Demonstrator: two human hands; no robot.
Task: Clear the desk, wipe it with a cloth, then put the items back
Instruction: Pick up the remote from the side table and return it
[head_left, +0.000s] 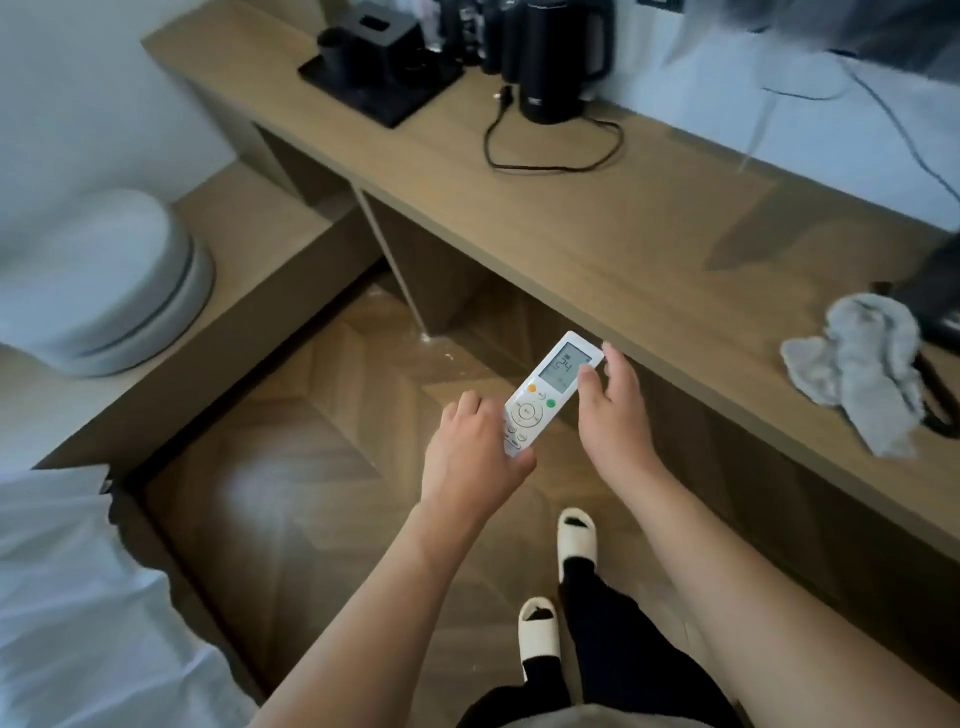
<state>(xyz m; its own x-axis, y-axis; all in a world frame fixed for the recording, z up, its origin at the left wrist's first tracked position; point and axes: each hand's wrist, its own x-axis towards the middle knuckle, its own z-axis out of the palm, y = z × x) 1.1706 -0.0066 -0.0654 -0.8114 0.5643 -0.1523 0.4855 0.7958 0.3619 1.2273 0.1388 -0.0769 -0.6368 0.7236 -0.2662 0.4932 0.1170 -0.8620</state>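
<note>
A white remote control (550, 389) with a lit screen and coloured buttons is held in the air just in front of the wooden desk (597, 218). My left hand (470, 452) grips its lower end, thumb under the button pad. My right hand (615, 410) pinches the upper end beside the screen. A crumpled grey cloth (857, 364) lies on the desk at the right, apart from both hands.
At the desk's back stand a black kettle (563, 57) with a loose cord (550, 150) and a black tray (379, 78) with a box and cup. A dark object (935, 306) sits at the far right. A grey round seat (104, 280) and white bedding (78, 597) are on the left.
</note>
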